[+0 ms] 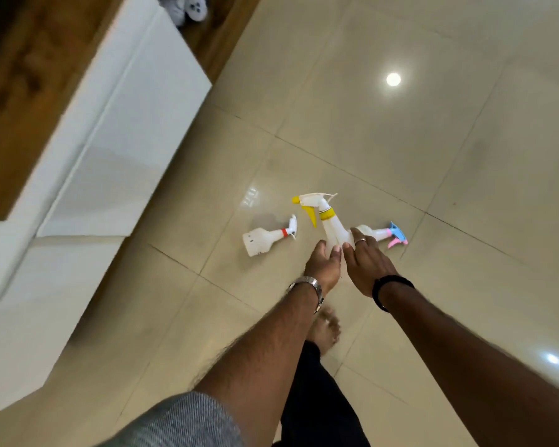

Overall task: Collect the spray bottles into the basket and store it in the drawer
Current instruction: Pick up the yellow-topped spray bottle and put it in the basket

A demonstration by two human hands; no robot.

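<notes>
Three spray bottles are on or just above the beige tiled floor. The white spray bottle with the yellow nozzle and collar points up-left, and its base sits between my two hands. My left hand, with a metal watch on the wrist, cups the base from the left, thumb on it. My right hand, with a ring and a black wristband, presses fingers on the base from the right. A small red-collared spray bottle lies on its side to the left. A blue-and-pink-nozzled spray bottle lies behind my right hand, partly hidden. No basket is in view.
A white cabinet with drawer fronts and a wooden top runs along the left. My bare foot and dark trouser leg are below the hands. Glossy floor tiles stretch to the right and beyond.
</notes>
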